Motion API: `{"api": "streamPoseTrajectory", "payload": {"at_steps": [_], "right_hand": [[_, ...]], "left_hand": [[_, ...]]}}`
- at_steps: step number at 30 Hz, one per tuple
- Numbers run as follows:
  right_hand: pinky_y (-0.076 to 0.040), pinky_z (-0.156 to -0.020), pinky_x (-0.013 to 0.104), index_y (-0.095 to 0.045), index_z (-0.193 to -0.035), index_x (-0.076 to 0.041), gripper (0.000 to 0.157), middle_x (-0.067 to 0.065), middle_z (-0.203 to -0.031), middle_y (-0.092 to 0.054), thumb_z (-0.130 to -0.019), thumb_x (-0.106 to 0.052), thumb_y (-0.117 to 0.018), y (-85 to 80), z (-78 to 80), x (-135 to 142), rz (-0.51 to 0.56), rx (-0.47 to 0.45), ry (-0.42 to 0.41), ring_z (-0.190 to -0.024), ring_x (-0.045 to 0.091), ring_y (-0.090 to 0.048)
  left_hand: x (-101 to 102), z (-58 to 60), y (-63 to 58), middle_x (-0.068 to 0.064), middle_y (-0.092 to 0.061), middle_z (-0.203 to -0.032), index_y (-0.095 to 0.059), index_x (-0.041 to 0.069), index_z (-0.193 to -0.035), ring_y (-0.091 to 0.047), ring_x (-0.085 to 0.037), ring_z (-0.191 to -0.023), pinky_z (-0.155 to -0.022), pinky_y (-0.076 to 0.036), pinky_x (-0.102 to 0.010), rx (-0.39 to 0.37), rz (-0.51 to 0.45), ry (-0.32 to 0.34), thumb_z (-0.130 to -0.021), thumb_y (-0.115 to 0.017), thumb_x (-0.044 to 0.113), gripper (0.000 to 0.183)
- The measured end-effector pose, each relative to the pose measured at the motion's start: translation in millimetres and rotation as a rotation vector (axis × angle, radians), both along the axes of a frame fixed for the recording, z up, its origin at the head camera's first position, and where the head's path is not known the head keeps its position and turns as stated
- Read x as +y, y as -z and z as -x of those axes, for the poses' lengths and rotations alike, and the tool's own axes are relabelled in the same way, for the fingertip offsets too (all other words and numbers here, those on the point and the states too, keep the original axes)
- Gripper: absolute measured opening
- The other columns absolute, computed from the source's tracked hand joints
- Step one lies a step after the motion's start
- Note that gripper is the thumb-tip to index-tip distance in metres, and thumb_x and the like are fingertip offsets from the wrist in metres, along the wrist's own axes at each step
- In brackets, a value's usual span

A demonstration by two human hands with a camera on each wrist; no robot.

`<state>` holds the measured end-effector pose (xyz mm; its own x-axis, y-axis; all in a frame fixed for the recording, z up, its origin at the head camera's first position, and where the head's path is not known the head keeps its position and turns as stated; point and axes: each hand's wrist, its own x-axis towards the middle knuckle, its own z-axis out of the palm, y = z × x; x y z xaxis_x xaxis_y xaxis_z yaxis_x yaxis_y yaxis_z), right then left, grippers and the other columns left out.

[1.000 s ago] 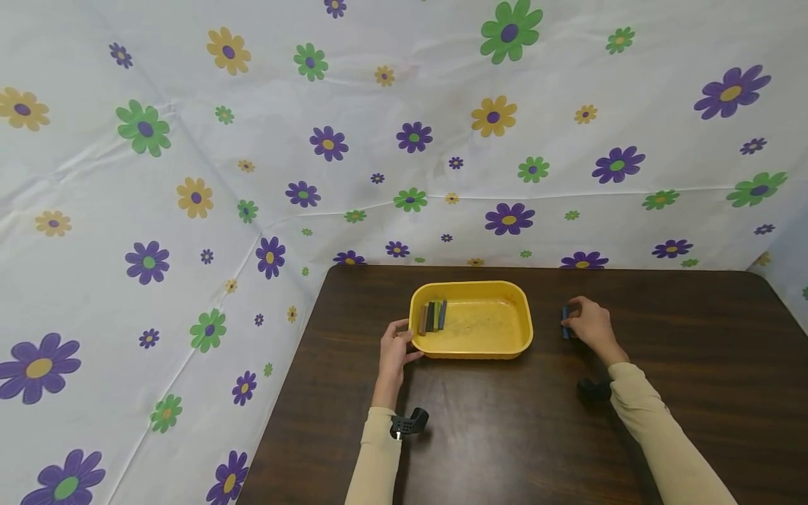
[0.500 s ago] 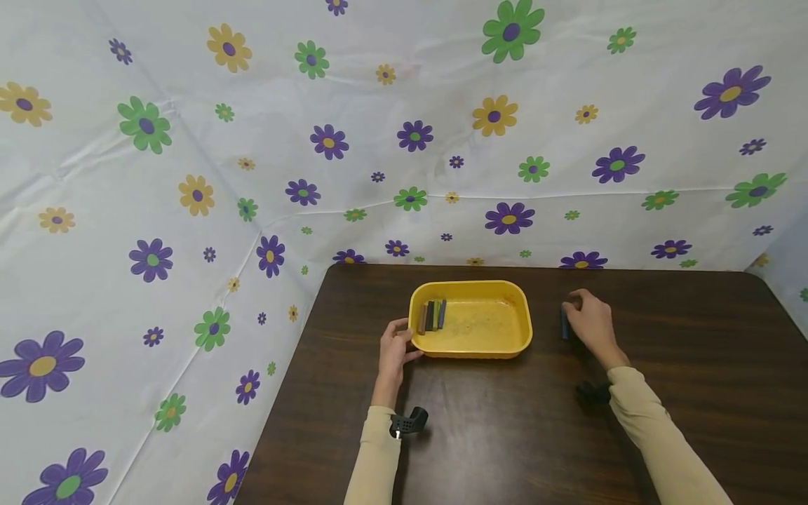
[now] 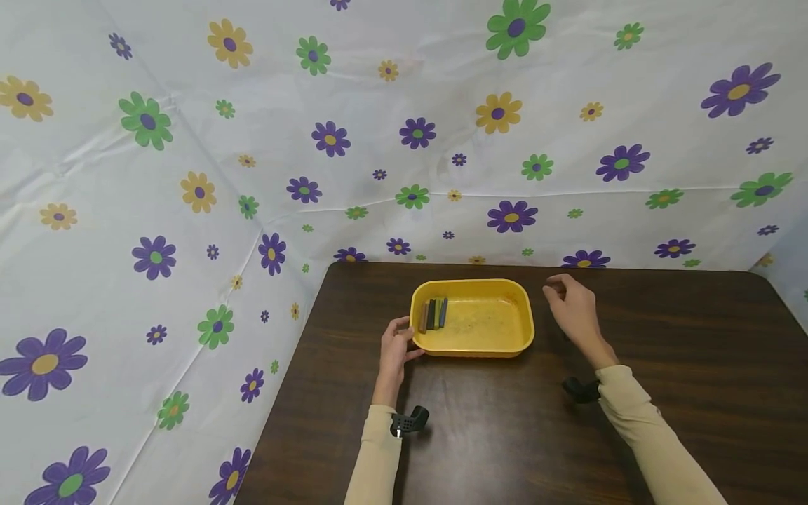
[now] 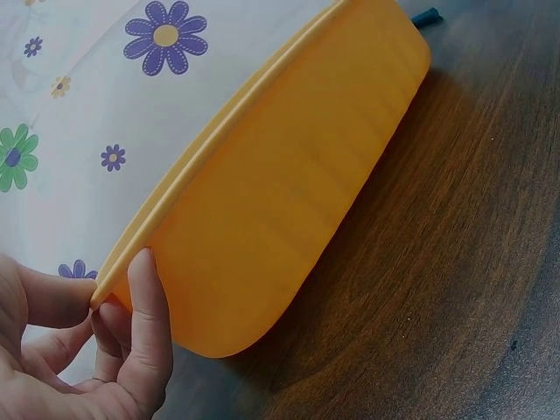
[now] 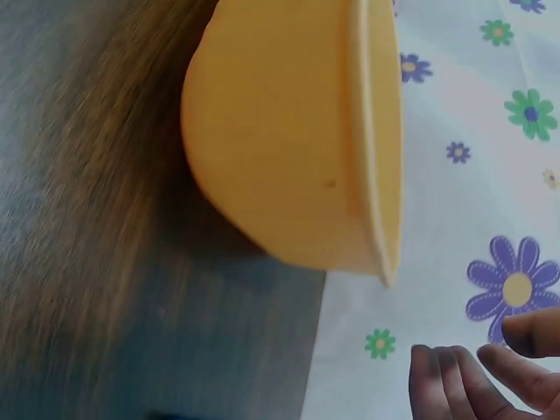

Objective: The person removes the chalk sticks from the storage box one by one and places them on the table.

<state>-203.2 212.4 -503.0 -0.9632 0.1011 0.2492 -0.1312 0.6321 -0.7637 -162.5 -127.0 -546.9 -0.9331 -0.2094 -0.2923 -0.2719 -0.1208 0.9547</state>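
A yellow plastic tray [image 3: 470, 353] stands on the table, with several slim coloured sticks [image 3: 432, 315], brown, black, green and blue, side by side at its left end. My left hand [image 3: 394, 351] pinches the tray's left rim; the left wrist view shows thumb and fingers [image 4: 150, 324] on either side of the edge. My right hand [image 3: 574, 312] is raised just right of the tray, fingers loosely bent. Nothing shows between its fingertips in the right wrist view, where those fingertips [image 5: 429, 367] look dark-smudged. Beyond the tray's far end lies a blue stick [image 4: 427, 17], mostly hidden by my right hand in the head view.
The dark wood-grain table [image 3: 492, 435] reaches back to a white flower-printed sheet [image 3: 353, 91], which also covers the left side. Black wrist cameras [image 3: 410, 420] are strapped over the pale sleeves.
My right hand has lifted off the blue stick on the table and moved left and up, close to the tray's right end. The left hand keeps its hold on the rim.
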Motion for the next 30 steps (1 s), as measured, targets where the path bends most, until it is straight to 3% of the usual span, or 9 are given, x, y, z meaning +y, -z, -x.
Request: {"api": "streamPoseTrajectory", "payload": {"at_steps": [6, 9, 12, 17, 20, 26, 30], "right_hand": [[-0.051, -0.070, 0.030, -0.066, -0.120, 0.007, 0.027, 0.025, -0.103, -0.070, -0.105, -0.014, -0.059, -1.8, 1.7, -8.9, 0.018, -0.032, 0.004, -0.087, 0.034, -0.064], [-0.049, -0.064, 0.023, -0.066, -0.119, 0.007, 0.026, 0.024, -0.100, -0.070, -0.105, -0.014, -0.059, -0.6, 3.0, -13.4, 0.031, -0.040, 0.004, -0.081, 0.031, -0.064], [-0.048, -0.062, 0.021, -0.067, -0.118, 0.008, 0.026, 0.024, -0.099, -0.070, -0.105, -0.013, -0.059, -0.2, 4.4, -19.1, 0.047, -0.041, -0.005, -0.079, 0.031, -0.063], [-0.060, -0.065, 0.027, -0.064, -0.123, 0.010, 0.029, 0.028, -0.103, -0.068, -0.106, -0.012, -0.057, -1.0, 5.9, -31.5, 0.159, -0.095, -0.065, -0.088, 0.040, -0.068], [-0.063, -0.067, 0.033, -0.062, -0.126, 0.011, 0.031, 0.030, -0.106, -0.067, -0.107, -0.012, -0.056, 0.9, 6.5, -38.2, 0.214, -0.134, -0.099, -0.094, 0.045, -0.069], [-0.063, -0.073, 0.043, -0.060, -0.129, 0.010, 0.031, 0.033, -0.109, -0.066, -0.107, -0.011, -0.055, 9.6, 8.3, -49.5, 0.260, -0.181, -0.133, -0.098, 0.048, -0.068], [-0.062, -0.077, 0.048, -0.058, -0.131, 0.011, 0.033, 0.034, -0.112, -0.065, -0.107, -0.012, -0.055, 12.9, 8.6, -57.9, 0.277, -0.221, -0.150, -0.099, 0.047, -0.068]], "left_hand": [[-0.9, 1.5, -2.4, -0.032, -0.053, -0.127, -0.053, -0.003, -0.141, -0.063, -0.036, -0.100, -0.069, -0.063, -0.033, -0.006, 0.002, 0.019, -0.106, -0.052, 0.009, 0.037], [0.0, -0.9, -11.7, -0.035, -0.052, -0.129, -0.051, -0.006, -0.142, -0.062, -0.044, -0.105, -0.073, -0.063, -0.036, -0.010, 0.009, 0.033, -0.106, -0.050, 0.006, 0.038], [2.0, -6.4, -27.4, -0.037, -0.051, -0.130, -0.050, -0.008, -0.142, -0.060, -0.050, -0.110, -0.076, -0.063, -0.038, -0.011, 0.010, 0.047, -0.105, -0.049, 0.005, 0.039], [4.1, -13.4, -44.5, -0.037, -0.051, -0.131, -0.048, -0.009, -0.143, -0.058, -0.053, -0.114, -0.077, -0.063, -0.036, 0.000, -0.001, 0.062, -0.106, -0.049, 0.006, 0.040], [4.3, -12.7, -42.1, -0.037, -0.052, -0.130, -0.049, -0.009, -0.142, -0.058, -0.053, -0.113, -0.074, -0.063, -0.035, 0.002, -0.004, 0.054, -0.105, -0.049, 0.005, 0.039], [5.3, -5.9, -23.8, -0.034, -0.055, -0.128, -0.052, -0.005, -0.140, -0.063, -0.045, -0.105, -0.067, -0.061, -0.029, -0.014, 0.016, 0.015, -0.106, -0.049, 0.006, 0.037], [5.9, -5.7, -22.2, -0.033, -0.056, -0.126, -0.053, -0.004, -0.139, -0.064, -0.040, -0.102, -0.065, -0.061, -0.027, -0.021, 0.022, 0.004, -0.105, -0.049, 0.006, 0.036]]}}
